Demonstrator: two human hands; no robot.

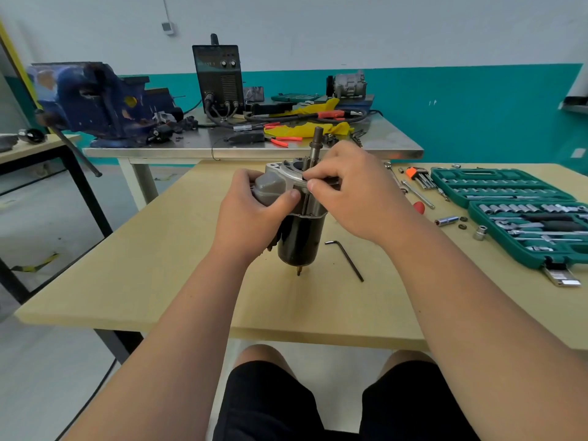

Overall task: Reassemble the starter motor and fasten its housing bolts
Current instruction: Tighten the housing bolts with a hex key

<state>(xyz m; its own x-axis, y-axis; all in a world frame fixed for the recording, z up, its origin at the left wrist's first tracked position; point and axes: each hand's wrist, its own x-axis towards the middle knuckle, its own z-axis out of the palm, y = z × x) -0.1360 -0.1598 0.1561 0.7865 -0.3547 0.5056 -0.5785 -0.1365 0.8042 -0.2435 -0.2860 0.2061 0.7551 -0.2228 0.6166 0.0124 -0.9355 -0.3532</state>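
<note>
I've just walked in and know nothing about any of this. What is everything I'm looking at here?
starter motor: one, black and silver, upright at wooden table's centre.
hex key: one, black, on table right of motor.
socket set case: one, green, open, table's right side.
loose sockets: two, silver, left of case.
vise: one, blue, metal bench behind, left.
knobbed box: one, black, same bench.
left hand: one, grips motor's grey cap.
right hand: one, pinches motor's top rim.

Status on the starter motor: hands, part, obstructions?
Left hand grips starter motor, held upright. Right hand pinches at its housing rim. Hex key lies beside it, not touching.
</note>
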